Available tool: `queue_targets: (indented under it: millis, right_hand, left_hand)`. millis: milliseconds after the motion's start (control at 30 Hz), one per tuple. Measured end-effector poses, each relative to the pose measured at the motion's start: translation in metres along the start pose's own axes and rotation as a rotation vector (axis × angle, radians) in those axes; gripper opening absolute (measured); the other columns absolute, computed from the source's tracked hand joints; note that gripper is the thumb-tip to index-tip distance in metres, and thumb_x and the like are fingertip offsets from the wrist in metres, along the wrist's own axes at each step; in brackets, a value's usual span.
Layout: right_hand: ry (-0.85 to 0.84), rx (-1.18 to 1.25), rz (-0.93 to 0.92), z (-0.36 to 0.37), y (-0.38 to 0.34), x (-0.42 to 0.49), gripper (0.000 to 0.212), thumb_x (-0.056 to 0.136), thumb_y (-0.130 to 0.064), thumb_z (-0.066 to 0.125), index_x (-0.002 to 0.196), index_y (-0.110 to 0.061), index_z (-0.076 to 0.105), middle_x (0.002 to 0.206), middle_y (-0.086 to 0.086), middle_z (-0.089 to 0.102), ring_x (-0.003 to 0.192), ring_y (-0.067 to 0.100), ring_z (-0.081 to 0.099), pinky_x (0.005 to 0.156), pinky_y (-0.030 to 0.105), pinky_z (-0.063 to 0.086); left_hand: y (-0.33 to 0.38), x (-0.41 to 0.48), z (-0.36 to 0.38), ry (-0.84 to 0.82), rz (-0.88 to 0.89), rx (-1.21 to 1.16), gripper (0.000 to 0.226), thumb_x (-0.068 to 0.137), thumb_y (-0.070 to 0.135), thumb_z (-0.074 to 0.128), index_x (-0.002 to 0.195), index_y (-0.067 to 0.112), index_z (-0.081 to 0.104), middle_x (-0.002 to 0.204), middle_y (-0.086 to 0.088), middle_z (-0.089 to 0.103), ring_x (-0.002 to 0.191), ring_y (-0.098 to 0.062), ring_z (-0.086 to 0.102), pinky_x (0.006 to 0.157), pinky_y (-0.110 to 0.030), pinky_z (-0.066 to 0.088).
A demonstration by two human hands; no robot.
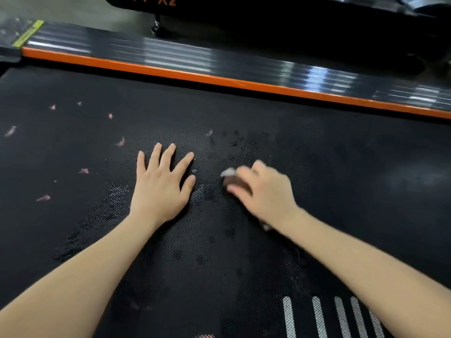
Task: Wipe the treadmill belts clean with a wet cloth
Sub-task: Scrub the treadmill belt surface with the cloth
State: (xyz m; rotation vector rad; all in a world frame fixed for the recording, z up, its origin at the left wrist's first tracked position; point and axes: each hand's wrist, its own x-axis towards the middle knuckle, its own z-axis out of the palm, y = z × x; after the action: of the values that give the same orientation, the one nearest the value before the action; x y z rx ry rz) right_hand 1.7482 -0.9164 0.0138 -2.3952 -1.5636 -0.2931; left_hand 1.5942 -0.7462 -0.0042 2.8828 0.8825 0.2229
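Landmark: orange strip [219, 78], running along the far edge of the belt [244, 252], slanting down toward the right.

Belt: black, fine dotted texture, fills the view on the near side of the strip. Both bare forearms reach across it toward the strip.

Left hand [161, 184]: flat on the belt, palm down, fingers straight and spread, thumb out to the side. Holds nothing. Well short of the strip, about mid-belt.

Right hand [266, 191]: just beside the left, equally far from the strip. Motion-blurred. Fingers curled down over the cloth [229, 173], pressing it on the belt. Only a small grey corner of cloth shows past the fingertips, on the strip side; a second scrap peeks out under the wrist. The rest is hidden beneath the palm.

Belt surface: darker blotches [114, 198] around and between the hands, more between the hands and the strip. Pink flecks [84, 171] scattered left of the hands, some nearer the strip. White stripes [319, 315] at the near edge, farthest from the strip.

Beyond the strip: glossy ribbed black rail [170, 54] touching it along its length, with a yellow label [28, 32] at the left end. Past the rail, grey floor [61, 8] and a second black machine [268, 15] with orange lettering, cut off at the top.
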Motion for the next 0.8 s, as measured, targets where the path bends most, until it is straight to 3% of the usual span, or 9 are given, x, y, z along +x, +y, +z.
queue_targets:
  millis: [133, 200, 267, 400, 433, 500, 567, 667, 800]
  right_hand:
    - [-0.025, -0.16, 0.416, 0.013, 0.069, 0.083, 0.045, 0.092, -0.053, 0.048, 0.119, -0.018, 0.056, 0.109, 0.016, 0.055, 0.094, 0.039, 0.058, 0.071, 0.038, 0.043]
    - [-0.012, -0.13, 0.574, 0.016, 0.086, 0.107, 0.046, 0.095, -0.05, 0.045, 0.124, -0.014, 0.049, 0.116, 0.017, 0.054, 0.1, 0.039, 0.057, 0.073, 0.037, 0.039]
    - [0.018, -0.089, 0.573, 0.019, 0.07, 0.114, 0.046, 0.095, -0.048, 0.047, 0.126, -0.014, 0.046, 0.116, 0.017, 0.055, 0.099, 0.04, 0.058, 0.074, 0.038, 0.041]
    - [-0.01, -0.028, 0.08, 0.025, 0.008, 0.087, 0.045, 0.091, -0.048, 0.053, 0.125, -0.018, 0.051, 0.102, 0.014, 0.059, 0.081, 0.038, 0.062, 0.059, 0.036, 0.039]
    - [-0.018, -0.031, 0.033, 0.023, 0.007, 0.086, 0.045, 0.092, -0.049, 0.053, 0.126, -0.021, 0.052, 0.101, 0.013, 0.058, 0.08, 0.037, 0.061, 0.058, 0.035, 0.038]
    - [-0.008, -0.083, 0.103, 0.018, 0.029, 0.095, 0.045, 0.092, -0.05, 0.051, 0.129, -0.025, 0.049, 0.105, 0.014, 0.057, 0.084, 0.038, 0.062, 0.063, 0.038, 0.044]
    - [0.017, -0.14, 0.303, 0.014, 0.076, 0.109, 0.044, 0.092, -0.049, 0.051, 0.13, -0.027, 0.046, 0.109, 0.017, 0.056, 0.09, 0.041, 0.061, 0.072, 0.041, 0.047]
    - [0.072, -0.136, 0.57, 0.012, 0.133, 0.12, 0.043, 0.096, -0.045, 0.047, 0.132, -0.023, 0.041, 0.111, 0.02, 0.055, 0.094, 0.043, 0.058, 0.073, 0.04, 0.04]
    - [0.048, -0.153, 0.608, 0.021, 0.131, 0.141, 0.039, 0.1, -0.042, 0.04, 0.131, -0.019, 0.045, 0.117, 0.02, 0.054, 0.099, 0.04, 0.056, 0.074, 0.037, 0.037]
  left_hand:
    - [-0.001, 0.0, 0.001, -0.005, 0.004, -0.001, 0.061, 0.09, 0.053, 0.02, 0.141, 0.028, 0.043, 0.147, -0.015, 0.038, 0.14, -0.036, 0.023, 0.113, -0.057, 0.011]
    - [-0.001, 0.0, 0.001, 0.007, 0.0, 0.001, 0.061, 0.09, 0.053, 0.02, 0.141, 0.028, 0.043, 0.146, -0.015, 0.038, 0.14, -0.036, 0.024, 0.113, -0.057, 0.012]
    - [-0.001, 0.0, 0.001, 0.007, -0.001, 0.0, 0.06, 0.09, 0.053, 0.021, 0.14, 0.028, 0.043, 0.146, -0.015, 0.039, 0.14, -0.036, 0.024, 0.113, -0.058, 0.012]
    - [-0.001, 0.002, 0.001, -0.003, 0.002, -0.002, 0.061, 0.09, 0.054, 0.02, 0.141, 0.029, 0.043, 0.147, -0.015, 0.038, 0.14, -0.036, 0.024, 0.113, -0.057, 0.011]
    - [-0.001, 0.001, 0.001, -0.006, 0.003, -0.002, 0.061, 0.09, 0.054, 0.02, 0.141, 0.03, 0.043, 0.147, -0.014, 0.038, 0.14, -0.035, 0.023, 0.113, -0.057, 0.011]
    - [-0.002, 0.0, 0.001, -0.007, 0.003, -0.001, 0.06, 0.091, 0.054, 0.02, 0.141, 0.03, 0.042, 0.147, -0.014, 0.038, 0.141, -0.035, 0.023, 0.114, -0.057, 0.012]
    - [-0.003, 0.001, 0.002, -0.001, 0.006, 0.0, 0.059, 0.091, 0.053, 0.021, 0.141, 0.03, 0.042, 0.147, -0.014, 0.038, 0.14, -0.035, 0.023, 0.114, -0.057, 0.012]
    - [-0.001, 0.001, 0.003, 0.003, -0.006, 0.006, 0.059, 0.091, 0.051, 0.023, 0.14, 0.029, 0.044, 0.146, -0.014, 0.04, 0.14, -0.035, 0.025, 0.113, -0.057, 0.014]
    - [0.001, 0.001, 0.003, 0.008, -0.003, 0.018, 0.058, 0.09, 0.05, 0.024, 0.139, 0.026, 0.046, 0.144, -0.016, 0.042, 0.138, -0.037, 0.029, 0.112, -0.059, 0.017]
